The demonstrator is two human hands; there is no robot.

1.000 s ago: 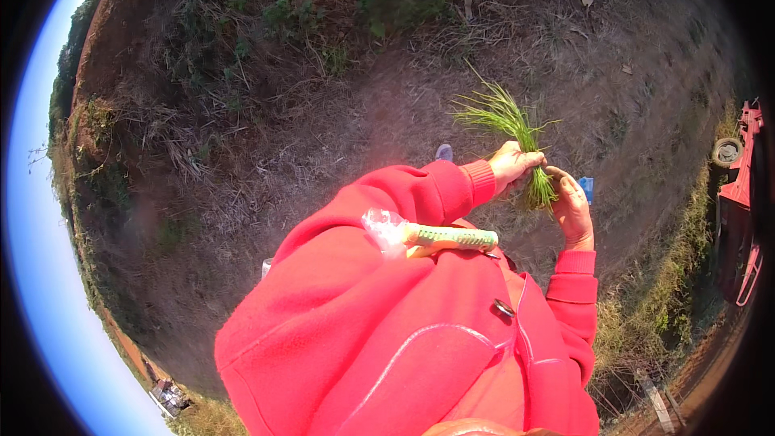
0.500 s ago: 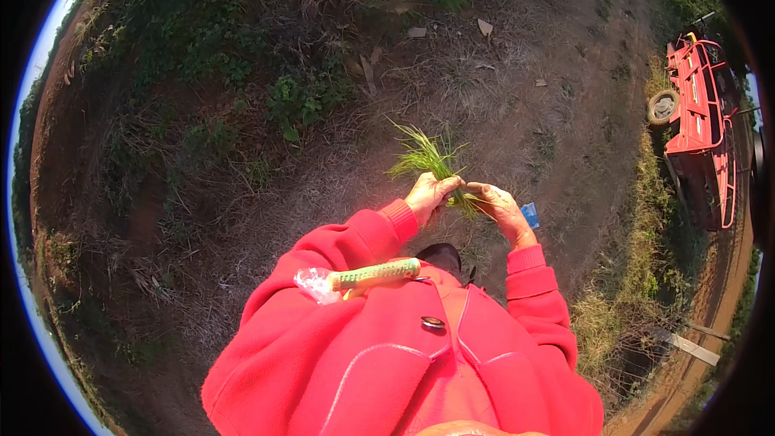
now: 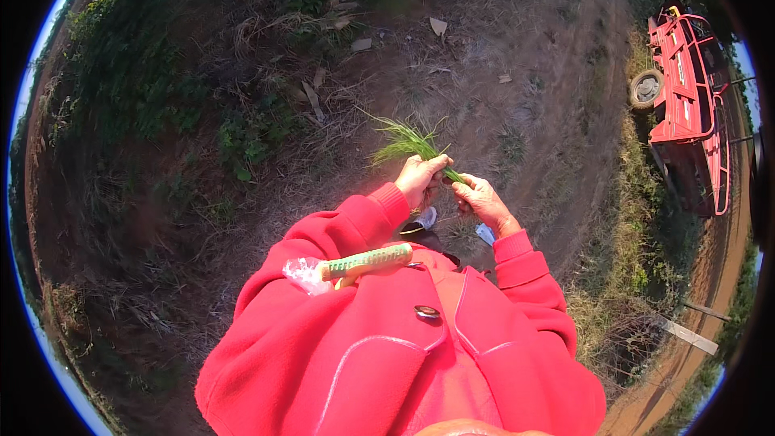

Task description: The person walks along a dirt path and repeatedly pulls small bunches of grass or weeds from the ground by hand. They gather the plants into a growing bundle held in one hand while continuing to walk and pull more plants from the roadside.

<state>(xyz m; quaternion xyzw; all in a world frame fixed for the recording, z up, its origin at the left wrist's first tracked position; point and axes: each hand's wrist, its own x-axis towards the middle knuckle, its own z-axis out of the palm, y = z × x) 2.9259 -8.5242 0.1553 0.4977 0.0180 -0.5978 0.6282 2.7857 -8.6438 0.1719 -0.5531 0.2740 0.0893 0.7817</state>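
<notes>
A small bunch of green grass-like stems (image 3: 408, 140) stands out in front of my chest, its loose tips fanning to the far left. My left hand (image 3: 421, 178) is closed around the middle of the bunch. The lower stem ends (image 3: 456, 176) reach my right hand (image 3: 486, 205), whose thumb and fingers pinch them. Both red coat sleeves (image 3: 363, 214) come up from below. Across the coat front lies a green and yellow patterned handle (image 3: 370, 262), with crumpled clear plastic (image 3: 305, 274) at its left end.
A red cargo vehicle (image 3: 690, 93) with a wheel (image 3: 647, 89) stands at the right. Leafy weeds (image 3: 242, 145) and dry stalks cover the left. Flat pale pieces (image 3: 438, 27) lie ahead. A blue-white scrap (image 3: 485, 234) and my shoe (image 3: 428, 216) show below my hands.
The ground and vehicle have shifted in view. My hands and the bunch sit slightly farther left and higher. My right fingers have closed in on the stem ends, and a shoe has come into view.
</notes>
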